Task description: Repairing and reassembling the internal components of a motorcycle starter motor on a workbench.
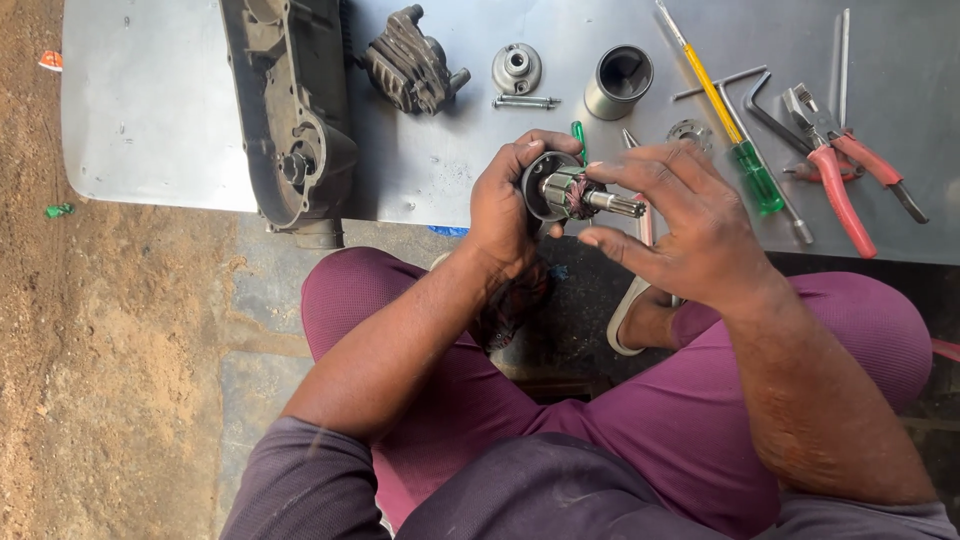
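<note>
On the metal surface (150, 110), at the left, lies a long grey engine casing (290, 110), then a smaller ribbed housing (410, 60), a round end cap (516, 68) with a bolt (525, 101) below it, and an open steel cylinder (618, 80).

The left hand (505, 205) closes its fingers round the dark end plate of a small motor armature (570, 192), held above the lap at the surface's near edge. The right hand (690, 225) is half open, thumb and forefinger pinching the splined shaft tip.

Best, I judge, to keep the shaft level, grip the plate firmly and turn gently.

The armature shows coppery windings, a grey core and a bright toothed shaft.

Farther right lie a green-handled screwdriver (745, 160) and red-handled pliers (840, 185).
</note>
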